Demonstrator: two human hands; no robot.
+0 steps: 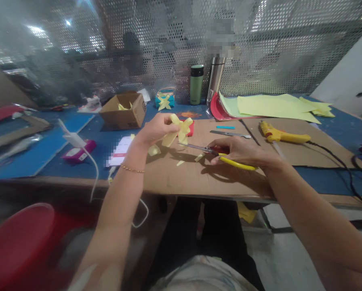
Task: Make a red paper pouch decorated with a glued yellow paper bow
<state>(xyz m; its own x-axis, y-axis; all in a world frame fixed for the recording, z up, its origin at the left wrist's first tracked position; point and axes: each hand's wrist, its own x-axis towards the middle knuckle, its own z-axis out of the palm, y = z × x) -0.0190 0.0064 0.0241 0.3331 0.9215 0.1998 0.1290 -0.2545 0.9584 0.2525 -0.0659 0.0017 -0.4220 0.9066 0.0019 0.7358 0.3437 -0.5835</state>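
Pinched in my left hand (159, 128) is a yellow paper flower (184, 128) with several pointed petals, held above the cardboard sheet (169, 180). My right hand (234, 151) grips a pair of scissors (237, 163) with yellow handles. Their blades point left, and the tips are at the flower's lower petal. Whether the blades touch the paper I cannot tell. Behind the flower shows a red piece (191, 128), partly hidden. Small yellow paper scraps (199, 157) lie on the cardboard below the blades.
A yellow glue gun (285, 135) lies at right with its black cord trailing. Beyond my hands are a steel blade (229, 133), a cardboard box (123, 115), a green tumbler (196, 87), a steel flask (215, 79) and yellow sheets (272, 106). A phone (120, 151) lies left.
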